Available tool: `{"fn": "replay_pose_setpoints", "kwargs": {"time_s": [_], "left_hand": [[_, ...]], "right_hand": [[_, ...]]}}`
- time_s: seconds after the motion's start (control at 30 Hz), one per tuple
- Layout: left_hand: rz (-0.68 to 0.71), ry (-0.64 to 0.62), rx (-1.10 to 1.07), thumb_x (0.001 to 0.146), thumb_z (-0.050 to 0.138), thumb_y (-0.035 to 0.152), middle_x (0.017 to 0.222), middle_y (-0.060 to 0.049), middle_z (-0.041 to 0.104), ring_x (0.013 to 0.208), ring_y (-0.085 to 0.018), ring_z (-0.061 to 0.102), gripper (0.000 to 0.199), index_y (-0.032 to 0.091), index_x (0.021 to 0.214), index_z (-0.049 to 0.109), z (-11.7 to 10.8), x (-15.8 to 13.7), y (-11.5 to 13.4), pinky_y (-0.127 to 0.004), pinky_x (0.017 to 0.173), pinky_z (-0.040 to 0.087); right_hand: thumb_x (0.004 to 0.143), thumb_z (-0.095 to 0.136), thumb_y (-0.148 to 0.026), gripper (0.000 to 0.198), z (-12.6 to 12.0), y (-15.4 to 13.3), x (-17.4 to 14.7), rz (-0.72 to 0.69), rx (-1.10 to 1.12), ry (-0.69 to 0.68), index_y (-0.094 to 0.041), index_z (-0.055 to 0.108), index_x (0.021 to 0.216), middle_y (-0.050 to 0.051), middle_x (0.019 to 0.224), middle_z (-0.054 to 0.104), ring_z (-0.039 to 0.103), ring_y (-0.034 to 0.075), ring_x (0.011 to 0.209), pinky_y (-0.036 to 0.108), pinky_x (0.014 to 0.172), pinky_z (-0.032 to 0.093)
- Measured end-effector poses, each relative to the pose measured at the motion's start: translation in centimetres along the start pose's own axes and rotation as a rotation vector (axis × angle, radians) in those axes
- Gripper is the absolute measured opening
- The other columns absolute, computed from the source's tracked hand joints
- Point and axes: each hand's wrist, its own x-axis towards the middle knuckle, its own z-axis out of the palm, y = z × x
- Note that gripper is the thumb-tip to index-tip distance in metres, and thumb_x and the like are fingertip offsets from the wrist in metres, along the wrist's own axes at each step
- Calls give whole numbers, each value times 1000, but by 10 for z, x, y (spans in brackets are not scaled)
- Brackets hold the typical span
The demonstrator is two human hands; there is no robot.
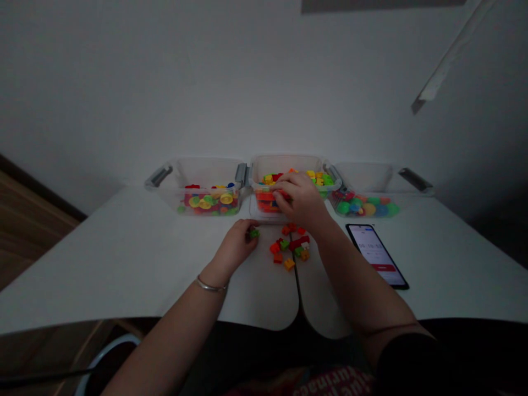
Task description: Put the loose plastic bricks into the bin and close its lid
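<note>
My left hand (238, 243) rests low over the table with its fingers closed round a green toy building block (254, 234). Over the front rim of the middle clear plastic bin (284, 160) is my right hand (301, 199), fingers curled together; whatever they may hold is too small and dark to make out. Orange, yellow and other coloured blocks (315, 177) fill much of that bin. Between my forearms lies a loose cluster of blocks, among them a yellow block (289, 264), a red block (304, 240) and an orange block (278, 257).
The left clear bin (187, 171) holds coloured pieces, some round and yellow. Coloured balls and small pieces lie in the right clear bin (358, 175). A phone (381, 256) with a lit screen lies right of my forearm. A seam runs through the white table (136, 258); a wall stands behind.
</note>
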Motion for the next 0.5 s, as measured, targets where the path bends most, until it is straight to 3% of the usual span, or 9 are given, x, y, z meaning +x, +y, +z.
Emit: {"fn": "replay_pose_setpoints", "kwargs": {"time_s": [0.2,0.37,0.5], "left_hand": [[-83,43,-147,71,67,18,84,-5,64,75,-18,59,24,19,94,71,-1,2,1,-33,72,50],[-317,103,-786,69,79,32,84,0,65,68,-14,59,38,19,102,64,-2,5,10,-27,62,49],[-410,88,-1107,62,89,33,78,0,67,65,-12,60,52,18,105,64,-7,5,15,-24,58,47]], "right_hand": [[93,53,-24,23,-2,-3,0,-44,15,35,-17,74,100,13,106,69,59,26,103,42,95,45],[92,55,-21,21,2,-4,0,-109,96,54,-16,74,100,12,102,71,60,25,100,40,92,46],[91,59,-20,16,4,-7,0,-144,216,-71,-19,72,100,8,104,73,62,23,101,38,93,46]]}}
